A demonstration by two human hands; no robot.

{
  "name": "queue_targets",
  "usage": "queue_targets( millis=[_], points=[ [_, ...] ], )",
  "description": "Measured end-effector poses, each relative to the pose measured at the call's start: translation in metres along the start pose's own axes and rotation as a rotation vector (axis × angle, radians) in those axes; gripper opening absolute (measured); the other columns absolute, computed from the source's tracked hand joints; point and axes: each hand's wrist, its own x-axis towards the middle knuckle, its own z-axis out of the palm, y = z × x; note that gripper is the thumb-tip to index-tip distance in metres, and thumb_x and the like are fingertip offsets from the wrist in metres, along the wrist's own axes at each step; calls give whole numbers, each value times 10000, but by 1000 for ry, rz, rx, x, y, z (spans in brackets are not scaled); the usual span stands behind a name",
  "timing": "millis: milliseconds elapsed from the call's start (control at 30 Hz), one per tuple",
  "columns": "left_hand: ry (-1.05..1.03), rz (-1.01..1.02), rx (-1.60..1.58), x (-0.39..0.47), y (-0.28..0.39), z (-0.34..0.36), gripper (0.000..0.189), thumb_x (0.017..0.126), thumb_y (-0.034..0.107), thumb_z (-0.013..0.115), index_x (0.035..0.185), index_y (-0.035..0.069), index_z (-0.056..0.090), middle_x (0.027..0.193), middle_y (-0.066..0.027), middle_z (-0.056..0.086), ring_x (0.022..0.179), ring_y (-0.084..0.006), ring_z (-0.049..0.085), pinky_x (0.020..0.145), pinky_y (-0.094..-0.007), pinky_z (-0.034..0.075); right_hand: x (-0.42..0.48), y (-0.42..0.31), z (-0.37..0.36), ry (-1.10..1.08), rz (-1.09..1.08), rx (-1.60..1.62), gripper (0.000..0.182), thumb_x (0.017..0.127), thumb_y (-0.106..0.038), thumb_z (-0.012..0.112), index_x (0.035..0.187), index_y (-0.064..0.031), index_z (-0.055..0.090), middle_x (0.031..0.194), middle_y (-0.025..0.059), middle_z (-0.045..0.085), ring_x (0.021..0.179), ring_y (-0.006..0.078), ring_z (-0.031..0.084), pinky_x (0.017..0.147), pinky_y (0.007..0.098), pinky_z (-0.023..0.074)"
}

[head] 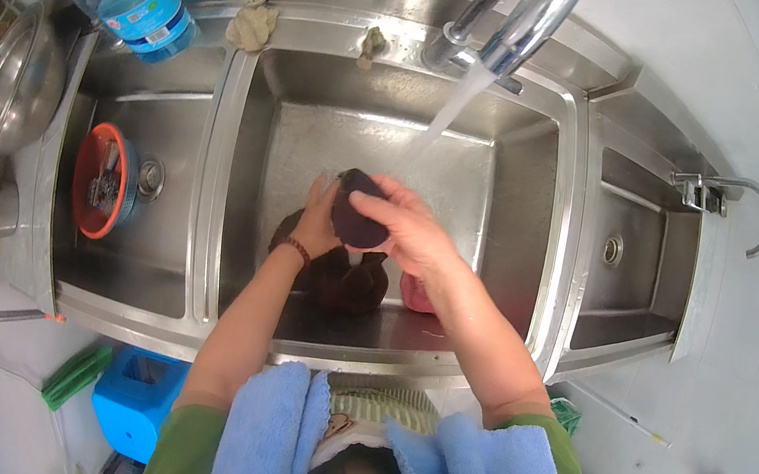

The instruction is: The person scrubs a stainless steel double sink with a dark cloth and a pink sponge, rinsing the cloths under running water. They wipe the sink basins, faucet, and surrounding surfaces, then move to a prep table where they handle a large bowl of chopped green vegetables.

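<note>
Both my hands are over the middle basin (392, 98) of a stainless steel sink. My right hand (414, 232) grips a dark purple, oval thing (357, 222), thumb across its upper face; whether it is folded cloth or something firm, I cannot tell. Touching its left side is my left hand (321, 223), fingers spread and partly hidden behind it. Water (458, 102) streams from the large tap (530, 28) towards it. Below my hands lies a dark brown, wet-looking heap (348, 285), perhaps cloth. A pink thing (417, 293) is partly covered by my right forearm.
The left basin holds an orange basket (93, 228) with small items inside. A blue pump bottle (150, 6) and a crumpled beige rag (252, 26) stand along the back ledge. Steel bowls (33, 84) are at far left. A narrower basin (617, 294) adjoins on the right.
</note>
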Motion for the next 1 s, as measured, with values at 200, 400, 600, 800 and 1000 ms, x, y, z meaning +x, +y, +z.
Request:
queue_targets(
  millis=[200, 400, 600, 800, 1000],
  points=[
    [50, -410, -1307, 7, 51, -33, 689, 638, -176, 560, 1281, 37, 434, 1217, -97, 535, 1111, -225, 539, 968, -346, 430, 3, 4, -72, 164, 0, 140, 362, 905, -270, 561, 1193, -61, 497, 1084, 106, 602, 956, 207, 611, 727, 467, 526],
    [-148, -276, -1548, -1, 84, -34, 696, 666, -117, 604, 1311, 40, 393, 1230, -85, 513, 1155, -215, 501, 994, -338, 405, 37, 62, -104, 28, 320, 412, 638, 940, -546, 330, 1342, -55, 392, 1293, 173, 492, 1234, 359, 437, 960, 649, 345],
    [-253, -303, -976, -6, 97, -36, 612, 778, 148, 694, 1304, 17, 410, 1226, -98, 503, 1164, -196, 473, 1023, -325, 341, 17, 54, -83, -288, 278, 556, 693, 823, -545, 595, 1292, -56, 447, 1187, 177, 569, 1094, 360, 553, 846, 544, 489],
    [39, -391, -1050, 6, 76, -9, 562, 800, 321, 712, 1197, -18, 504, 1111, -102, 565, 1002, -174, 547, 901, -290, 429, 13, 40, -65, -211, 198, -179, 633, 684, -237, 805, 1200, -39, 497, 1006, 118, 601, 848, 214, 614, 704, 309, 524],
    [249, -661, -1111, 29, 74, 7, 368, 817, 217, 658, 1064, -32, 549, 980, -119, 613, 863, -173, 598, 742, -320, 500, 31, 49, -42, 29, -219, -861, 623, 622, -138, 780, 1148, 18, 485, 994, 77, 599, 944, 181, 568, 827, 296, 464]
  ],
)
